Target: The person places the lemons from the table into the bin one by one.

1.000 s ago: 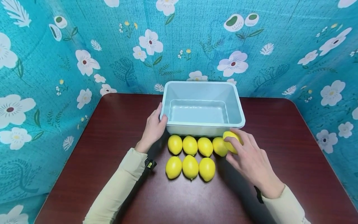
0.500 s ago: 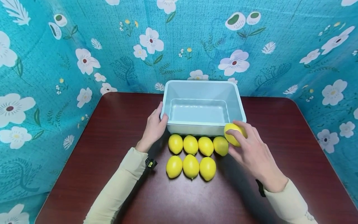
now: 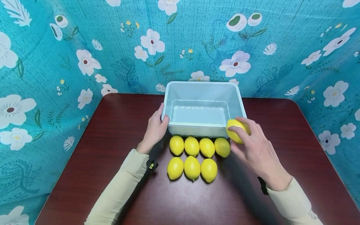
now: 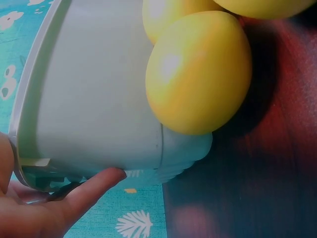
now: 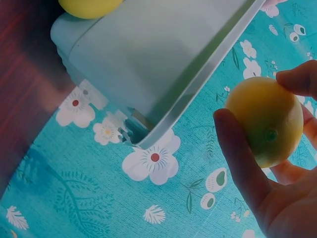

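In the head view, my right hand (image 3: 257, 150) holds a lemon (image 3: 235, 130) between thumb and fingers, raised by the front right corner of a pale blue plastic bin (image 3: 197, 125). The right wrist view shows this lemon (image 5: 267, 121) pinched, apart from the bin wall (image 5: 143, 54). My left hand (image 3: 154, 129) grips the bin's left side near the front corner. Its thumb is at the rim and a finger (image 4: 94, 196) lies along the outer wall. Several lemons (image 3: 192, 146) form a row against the bin's front, with three more (image 3: 192, 167) in a row nearer me.
The dark red-brown table (image 3: 126, 125) has rounded far corners. A teal floral cloth (image 3: 197, 40) hangs behind it and along both sides. Inside the bin, the bare floor (image 3: 199, 114) is visible.
My right hand has lifted the lemon up and slightly right, away from the row, to about the height of the bin's rim. The left hand and the bin have stayed put.
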Motion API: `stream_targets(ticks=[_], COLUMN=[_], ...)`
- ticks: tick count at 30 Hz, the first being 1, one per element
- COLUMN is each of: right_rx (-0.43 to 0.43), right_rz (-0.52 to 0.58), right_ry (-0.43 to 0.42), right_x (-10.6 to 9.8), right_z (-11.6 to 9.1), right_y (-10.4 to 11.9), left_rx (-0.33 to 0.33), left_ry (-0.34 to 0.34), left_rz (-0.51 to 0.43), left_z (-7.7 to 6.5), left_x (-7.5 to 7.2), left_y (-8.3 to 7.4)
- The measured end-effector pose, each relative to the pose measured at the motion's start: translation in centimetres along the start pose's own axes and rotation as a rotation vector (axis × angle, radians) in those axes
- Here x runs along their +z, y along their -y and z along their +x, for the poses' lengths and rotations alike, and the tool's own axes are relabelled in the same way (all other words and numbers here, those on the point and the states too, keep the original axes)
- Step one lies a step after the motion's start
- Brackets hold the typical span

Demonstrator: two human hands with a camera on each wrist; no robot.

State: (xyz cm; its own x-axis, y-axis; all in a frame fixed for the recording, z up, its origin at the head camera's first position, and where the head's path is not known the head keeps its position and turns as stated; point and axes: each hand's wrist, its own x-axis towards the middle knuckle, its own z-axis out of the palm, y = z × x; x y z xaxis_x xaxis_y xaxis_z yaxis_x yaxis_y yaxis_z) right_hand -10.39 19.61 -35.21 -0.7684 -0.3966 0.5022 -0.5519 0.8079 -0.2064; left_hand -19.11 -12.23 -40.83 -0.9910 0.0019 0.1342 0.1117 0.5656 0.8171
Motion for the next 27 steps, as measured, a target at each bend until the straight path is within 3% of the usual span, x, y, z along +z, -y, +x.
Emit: stream_targets(ticks=[27], right_rx=[0.008], right_rz=[0.014], right_ry=[-0.052], right_x=[-1.4], right_z=[1.9], right_y=[-0.4], left_rx=[-0.016], left_ry=[0.002], left_rz=[0.002], left_z=[-0.1], left_x=[0.1], left_y=[-0.1])
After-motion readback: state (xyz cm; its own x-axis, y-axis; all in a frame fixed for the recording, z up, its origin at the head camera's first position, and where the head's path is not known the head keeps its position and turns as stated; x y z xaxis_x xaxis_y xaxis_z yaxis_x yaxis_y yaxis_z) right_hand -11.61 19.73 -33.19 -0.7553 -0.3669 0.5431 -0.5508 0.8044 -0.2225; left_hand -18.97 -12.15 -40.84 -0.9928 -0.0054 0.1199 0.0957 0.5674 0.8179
